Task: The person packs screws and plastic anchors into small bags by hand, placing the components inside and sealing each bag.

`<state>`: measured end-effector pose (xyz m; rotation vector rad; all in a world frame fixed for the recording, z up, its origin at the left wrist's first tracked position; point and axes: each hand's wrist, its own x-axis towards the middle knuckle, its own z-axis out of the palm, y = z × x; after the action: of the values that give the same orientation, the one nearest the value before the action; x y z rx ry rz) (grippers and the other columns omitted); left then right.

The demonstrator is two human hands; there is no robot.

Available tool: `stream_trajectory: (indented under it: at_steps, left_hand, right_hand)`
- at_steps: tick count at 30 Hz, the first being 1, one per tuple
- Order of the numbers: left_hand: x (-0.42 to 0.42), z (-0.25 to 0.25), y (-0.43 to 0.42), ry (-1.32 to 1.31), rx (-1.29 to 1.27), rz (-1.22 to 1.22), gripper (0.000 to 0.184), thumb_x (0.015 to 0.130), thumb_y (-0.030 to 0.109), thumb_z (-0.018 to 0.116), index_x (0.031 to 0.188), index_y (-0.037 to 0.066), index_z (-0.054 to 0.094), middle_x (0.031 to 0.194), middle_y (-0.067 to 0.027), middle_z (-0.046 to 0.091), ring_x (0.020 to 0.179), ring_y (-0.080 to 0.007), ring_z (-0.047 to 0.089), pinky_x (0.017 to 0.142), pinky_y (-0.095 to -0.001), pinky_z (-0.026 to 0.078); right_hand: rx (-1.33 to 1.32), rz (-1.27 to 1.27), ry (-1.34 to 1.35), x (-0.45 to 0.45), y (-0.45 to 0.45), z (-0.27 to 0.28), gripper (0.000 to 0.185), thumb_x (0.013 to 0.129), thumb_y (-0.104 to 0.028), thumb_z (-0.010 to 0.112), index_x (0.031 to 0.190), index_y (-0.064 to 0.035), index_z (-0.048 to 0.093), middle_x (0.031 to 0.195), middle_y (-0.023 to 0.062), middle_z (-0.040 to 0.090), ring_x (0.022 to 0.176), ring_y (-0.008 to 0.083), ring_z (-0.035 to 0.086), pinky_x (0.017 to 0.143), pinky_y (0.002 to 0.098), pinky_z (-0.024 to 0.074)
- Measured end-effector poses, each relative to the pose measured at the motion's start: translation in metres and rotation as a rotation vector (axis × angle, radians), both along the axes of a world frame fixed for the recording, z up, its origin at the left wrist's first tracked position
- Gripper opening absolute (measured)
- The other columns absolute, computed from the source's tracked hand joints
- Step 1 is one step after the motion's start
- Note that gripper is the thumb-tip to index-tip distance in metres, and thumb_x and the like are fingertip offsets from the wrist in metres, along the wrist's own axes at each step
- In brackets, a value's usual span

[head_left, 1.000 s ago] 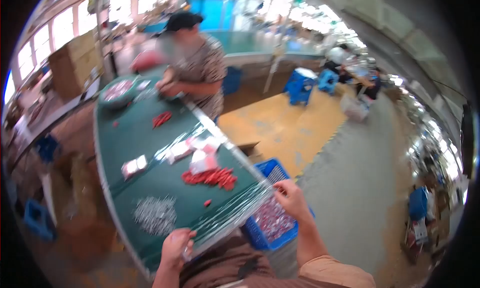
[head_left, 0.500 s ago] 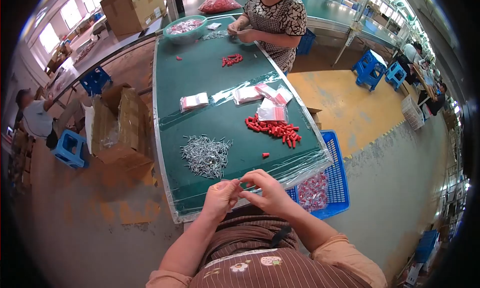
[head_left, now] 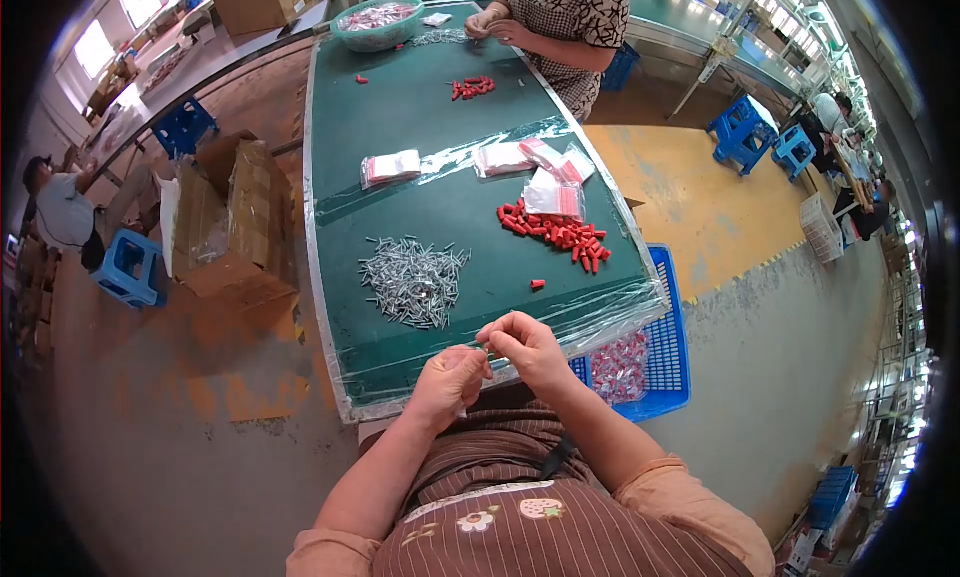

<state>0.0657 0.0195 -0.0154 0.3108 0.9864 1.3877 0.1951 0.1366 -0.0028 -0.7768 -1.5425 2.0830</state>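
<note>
My left hand (head_left: 450, 385) is closed, with a small pale edge showing below its fingers. Close against it, my right hand (head_left: 532, 353) pinches with thumb and forefinger. What the fingers hold is too small to make out. Both hands are over the near edge of the green table (head_left: 410, 212). Beyond my left hand lies a heap of small metal screws or pins (head_left: 412, 282). Past my right hand are a single red plastic cap (head_left: 538, 285) and a pile of red caps (head_left: 565, 239). A stack of clear zip bags (head_left: 553, 195) rests against that pile.
More bag stacks lie at mid-table (head_left: 392, 167). A blue basket (head_left: 672, 327) holding small filled packets stands below the right edge. Across the table a co-worker (head_left: 560, 32) handles small parts beside a green bowl (head_left: 378, 39). An open carton (head_left: 235, 227) stands left.
The camera view has tilted down, so the table sits higher in frame. My right hand has risen slightly relative to my left, and both hands remain close together.
</note>
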Motion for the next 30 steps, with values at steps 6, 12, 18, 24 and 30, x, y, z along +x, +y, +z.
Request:
stream_trajectory:
  at_steps: [6,12,18,24,30]
  left_hand:
    - [-0.001,-0.009,-0.001,-0.039,-0.015,0.098,0.038,0.095,0.042,0.064,0.082,0.007,0.059,0.058,0.0065,0.040,0.046,-0.0049,0.033,0.042,-0.0226,0.028]
    - [0.010,-0.006,0.005,-0.036,-0.012,0.159,0.038,0.095,0.045,0.062,0.088,0.008,0.057,0.061,0.0056,0.043,0.047,-0.0062,0.037,0.039,-0.0222,0.029]
    - [0.003,-0.016,-0.003,-0.030,-0.029,0.049,0.029,0.099,0.036,0.060,0.088,0.009,0.057,0.067,-0.0010,0.054,0.047,-0.0078,0.043,0.036,-0.0223,0.031]
    - [-0.014,-0.008,-0.009,0.065,-0.159,0.149,0.026,0.099,0.028,0.060,0.104,0.002,0.061,0.080,-0.0081,0.066,0.058,-0.0139,0.058,0.045,-0.0248,0.042]
    - [-0.030,0.007,-0.002,0.130,-0.173,0.107,0.029,0.097,0.020,0.063,0.116,-0.001,0.065,0.084,-0.0051,0.068,0.070,-0.0106,0.060,0.053,-0.0226,0.044]
  right_hand:
    - [0.043,0.179,-0.085,-0.003,-0.004,-0.004,0.017,0.096,-0.009,0.059,0.107,0.0036,0.061,0.107,0.0057,0.065,0.095,0.0096,0.059,0.085,0.0255,0.0487]
    - [0.033,-0.007,0.021,-0.018,-0.017,-0.012,0.015,0.097,-0.012,0.059,0.101,0.0022,0.063,0.102,0.0056,0.065,0.091,0.0098,0.059,0.081,0.0259,0.0488]
    - [-0.152,-0.132,0.049,-0.017,-0.009,-0.014,0.017,0.099,-0.016,0.057,0.099,0.0003,0.063,0.100,0.0065,0.066,0.090,0.0108,0.059,0.081,0.0253,0.0475]
    - [0.059,0.043,0.017,-0.004,0.020,-0.007,0.011,0.095,-0.011,0.061,0.096,-0.0001,0.063,0.086,0.0048,0.066,0.078,0.0116,0.060,0.072,0.0271,0.0495]
    - [0.468,0.387,-0.285,0.001,0.027,0.018,0.015,0.090,-0.014,0.066,0.098,-0.0012,0.065,0.085,0.0070,0.069,0.079,0.0155,0.064,0.074,0.0302,0.0509]
